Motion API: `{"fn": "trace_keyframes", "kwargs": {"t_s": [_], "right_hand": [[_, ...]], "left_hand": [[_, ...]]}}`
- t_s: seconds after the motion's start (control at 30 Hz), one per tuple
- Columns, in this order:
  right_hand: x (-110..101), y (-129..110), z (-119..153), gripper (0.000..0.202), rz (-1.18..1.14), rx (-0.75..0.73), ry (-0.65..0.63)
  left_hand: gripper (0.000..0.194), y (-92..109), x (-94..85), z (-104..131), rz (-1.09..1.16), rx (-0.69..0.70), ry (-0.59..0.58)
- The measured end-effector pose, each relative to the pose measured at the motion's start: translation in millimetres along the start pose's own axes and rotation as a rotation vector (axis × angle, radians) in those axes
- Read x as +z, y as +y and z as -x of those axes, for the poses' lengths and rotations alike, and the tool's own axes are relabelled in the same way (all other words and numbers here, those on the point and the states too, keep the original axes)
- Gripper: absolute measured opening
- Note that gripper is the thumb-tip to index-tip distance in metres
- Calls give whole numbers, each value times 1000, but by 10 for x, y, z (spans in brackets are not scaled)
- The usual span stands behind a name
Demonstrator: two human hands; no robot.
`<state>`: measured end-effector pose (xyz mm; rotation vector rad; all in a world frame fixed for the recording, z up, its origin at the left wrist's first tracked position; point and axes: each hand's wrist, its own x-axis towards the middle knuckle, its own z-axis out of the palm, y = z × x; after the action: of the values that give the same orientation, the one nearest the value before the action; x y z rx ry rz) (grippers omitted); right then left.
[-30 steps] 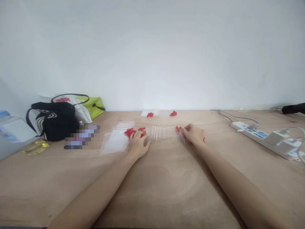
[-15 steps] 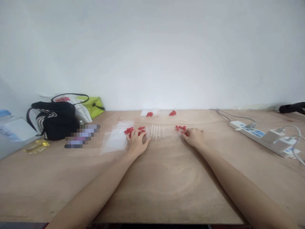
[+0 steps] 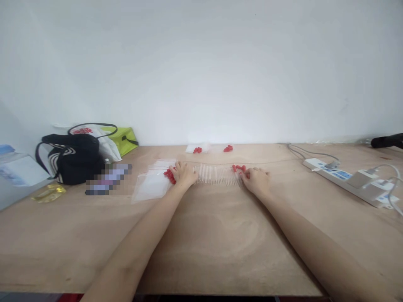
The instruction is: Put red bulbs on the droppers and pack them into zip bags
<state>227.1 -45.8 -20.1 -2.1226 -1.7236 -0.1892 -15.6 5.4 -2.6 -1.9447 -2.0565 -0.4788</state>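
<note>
Midway across the tabletop (image 3: pixel 214 235), a row of clear tubes (image 3: pixel 217 175) lies between the left hand (image 3: pixel 185 173), partly spread beside red caps (image 3: pixel 170 176), and the curled right hand (image 3: pixel 258 180), each grip's hold unclear, so a sideways nudge could roll tubes askew.

Two bare arms in view here, one on either side of the row of clear tubes (image 3: pixel 217 175)! To the left of the tubes we have the left hand (image 3: pixel 186 173), bare and slim, joined at a narrow, bare wrist. Behind it comes the left forearm (image 3: pixel 154 220), uncovered, a long smooth taper that broadens well on the near side of the tubes. And over to their right, a close match: the right hand (image 3: pixel 258 181), bare as well, compact and rounded, then the right forearm (image 3: pixel 302 230), uncovered, slender at the wrist and thickening steadily nearer the camera. Fingernails? Too small to make out!
</note>
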Motion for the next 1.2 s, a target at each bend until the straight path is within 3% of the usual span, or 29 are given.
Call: {"fn": "trace_keyframes", "kwargs": {"t_s": [0.4,0.53,0.63,0.77,0.83,0.93,1.07,1.2], "right_hand": [[29,-63,5,26,-89,18,-9],[6,-45,35,22,-263,32,155],[-12,-70,105,19,-518,-81,216],[-18,-209,260,19,-823,-309,115],[-15,-304,342,21,-859,-426,65],[-3,-417,436,20,-862,-523,-21],[22,-449,480,18,-887,-498,-113],[30,-424,473,15,-889,-493,-126]], "left_hand": [[30,97,28,-113,14,-49,-30],[26,141,-118,-35,76,50,21],[22,133,-245,136,147,227,36],[17,15,-261,457,353,552,24],[16,-59,-201,585,474,636,42],[17,-124,-115,674,552,678,67],[17,-109,-98,672,560,712,76],[17,-87,-119,667,563,728,64]]}}
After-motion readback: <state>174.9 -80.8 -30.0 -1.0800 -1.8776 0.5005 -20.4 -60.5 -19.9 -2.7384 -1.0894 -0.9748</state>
